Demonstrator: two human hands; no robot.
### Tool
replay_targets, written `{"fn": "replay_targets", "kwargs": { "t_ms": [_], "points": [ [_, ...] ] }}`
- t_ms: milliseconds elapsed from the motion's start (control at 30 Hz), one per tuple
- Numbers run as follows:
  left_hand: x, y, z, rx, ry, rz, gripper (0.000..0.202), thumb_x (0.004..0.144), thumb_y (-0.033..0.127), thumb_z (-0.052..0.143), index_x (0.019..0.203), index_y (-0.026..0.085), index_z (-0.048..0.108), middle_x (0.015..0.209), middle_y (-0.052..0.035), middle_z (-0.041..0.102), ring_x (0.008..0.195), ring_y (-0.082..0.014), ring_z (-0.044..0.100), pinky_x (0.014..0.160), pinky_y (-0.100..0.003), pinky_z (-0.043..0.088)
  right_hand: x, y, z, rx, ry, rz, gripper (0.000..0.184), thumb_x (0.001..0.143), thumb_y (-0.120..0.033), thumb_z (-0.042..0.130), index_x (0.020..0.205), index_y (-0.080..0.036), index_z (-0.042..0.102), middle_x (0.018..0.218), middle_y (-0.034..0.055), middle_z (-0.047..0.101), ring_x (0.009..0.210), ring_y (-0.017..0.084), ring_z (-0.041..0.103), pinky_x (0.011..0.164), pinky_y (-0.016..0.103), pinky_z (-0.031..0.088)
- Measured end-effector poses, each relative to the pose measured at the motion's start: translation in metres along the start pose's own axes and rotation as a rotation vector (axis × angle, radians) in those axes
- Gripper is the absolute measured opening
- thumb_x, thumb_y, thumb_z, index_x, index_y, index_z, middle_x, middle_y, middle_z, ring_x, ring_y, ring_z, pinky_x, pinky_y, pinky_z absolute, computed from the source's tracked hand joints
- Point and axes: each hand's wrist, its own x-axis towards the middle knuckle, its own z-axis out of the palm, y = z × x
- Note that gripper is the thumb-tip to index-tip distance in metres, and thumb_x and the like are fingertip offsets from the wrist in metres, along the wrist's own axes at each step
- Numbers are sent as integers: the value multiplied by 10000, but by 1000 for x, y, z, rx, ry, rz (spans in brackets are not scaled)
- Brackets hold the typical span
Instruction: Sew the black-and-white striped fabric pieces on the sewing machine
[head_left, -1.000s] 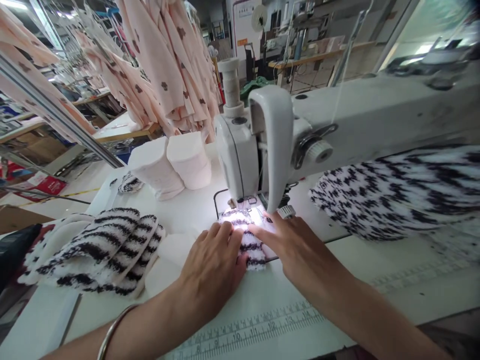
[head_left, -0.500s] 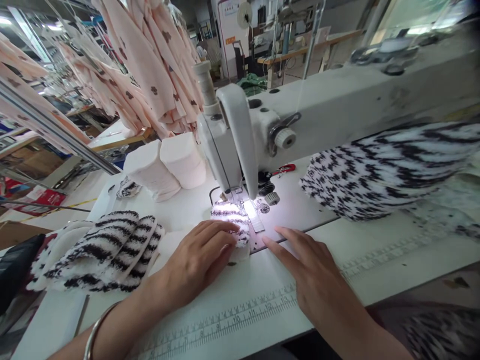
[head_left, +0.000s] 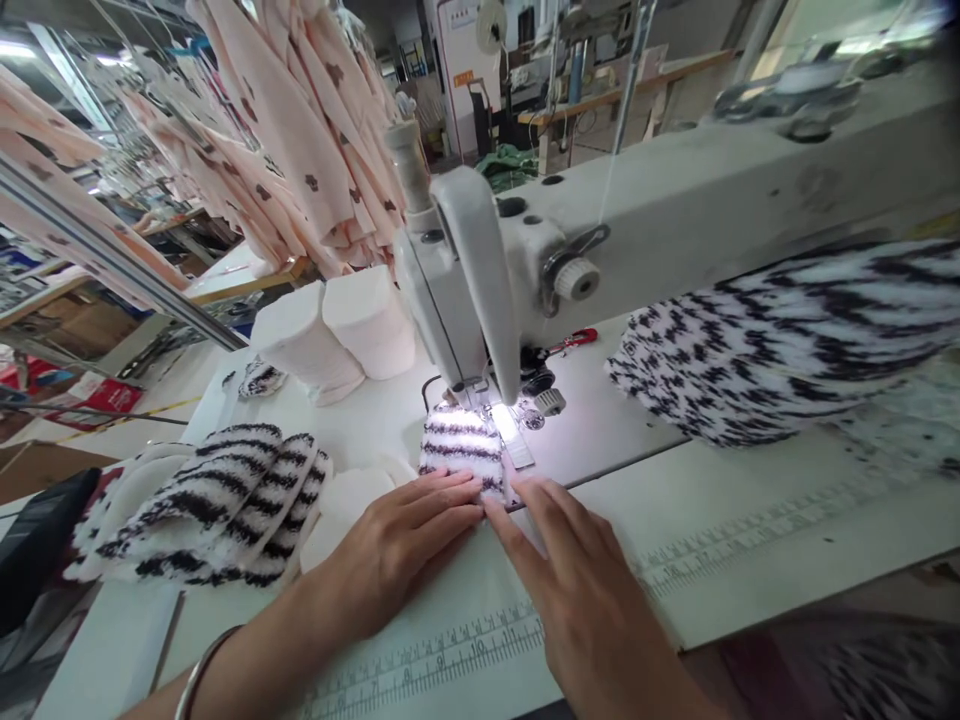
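A small black-and-white striped fuzzy fabric piece (head_left: 461,440) lies under the lit needle area of the sewing machine (head_left: 461,290). My left hand (head_left: 409,530) rests flat on the near part of this piece, fingers stretched out and close together. At the piece's near right corner is my right hand (head_left: 566,560), its fingers extended and the index fingertip touching the edge. The piece's near edge is partly hidden beneath the fingers. A white fabric piece (head_left: 349,505) lies just left of my left hand.
Folded striped fabric pieces (head_left: 225,500) lie at the left. Two white stacks (head_left: 371,320) stand behind them. A larger black-and-white fabric bundle (head_left: 750,350) sits under the machine arm, near a red-handled tool (head_left: 577,338). A printed ruler (head_left: 450,660) runs along the table's front.
My right hand has moved left to the fabric's corner. My left hand has flattened and slid slightly nearer to me, leaving more of the striped piece showing.
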Motion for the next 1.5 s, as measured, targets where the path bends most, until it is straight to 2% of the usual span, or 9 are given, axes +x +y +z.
{"fn": "replay_targets", "kwargs": {
  "t_ms": [167,267,367,600,867,1067,1200,1367,1500],
  "points": [
    [5,16,7,28,-81,-58,372,954,130,363,1308,57,452,1359,-162,505,1324,-228,406,1073,-431,424,2,6,-1,-38,16,13,499,809,23,289,1194,-126,571,1255,121,537,1229,276,417,907,406,372],
    [9,19,8,21,-55,-95,366,953,121,348,1295,71,466,1341,-153,527,1294,-226,448,1041,-424,459,6,15,-6,-73,-35,-46,506,799,36,310,1203,-136,561,1256,123,528,1236,274,404,900,397,387],
    [9,14,9,8,-37,-122,347,957,118,351,1275,98,489,1316,-144,553,1254,-228,495,1005,-426,493,12,19,-6,-86,-55,-49,512,783,41,321,1195,-145,562,1246,132,521,1233,279,401,892,403,403],
    [7,-2,15,22,-60,-184,416,932,125,431,1348,141,422,1366,-139,503,1307,-254,427,1023,-461,471,31,25,1,-14,-83,-9,506,740,8,325,1150,-159,571,1178,143,512,1169,285,440,858,436,434],
    [25,-20,8,51,45,-166,315,952,139,394,1245,148,510,1214,-139,615,1039,-212,624,835,-371,564,50,37,1,-133,-141,-54,519,788,-33,340,1232,-200,551,1068,127,562,967,247,538,804,433,457],
    [31,-34,5,105,23,-180,294,952,132,351,1167,152,552,784,-38,666,628,-142,585,617,-278,516,53,41,-2,-235,-136,-92,562,768,-21,340,1253,-214,547,894,99,561,727,207,535,689,424,474],
    [33,-41,0,133,1,-175,243,945,129,355,1059,154,568,730,-23,610,633,-146,552,574,-264,476,45,40,-4,-150,-170,-47,631,767,24,334,1319,-246,480,969,91,533,868,210,537,779,419,485],
    [31,-41,-8,239,35,-176,166,941,113,378,969,156,536,828,-40,578,709,-148,543,619,-267,486,28,42,1,-98,-99,-22,678,768,79,276,1342,-240,447,1283,125,446,1227,257,412,930,442,458],
    [28,-33,-8,287,-45,-231,136,929,104,395,946,144,523,864,-52,576,713,-155,547,626,-286,503,18,44,5,-70,-73,-4,666,777,84,269,1342,-222,442,1339,121,424,1285,253,365,974,446,441]
  ]
}}
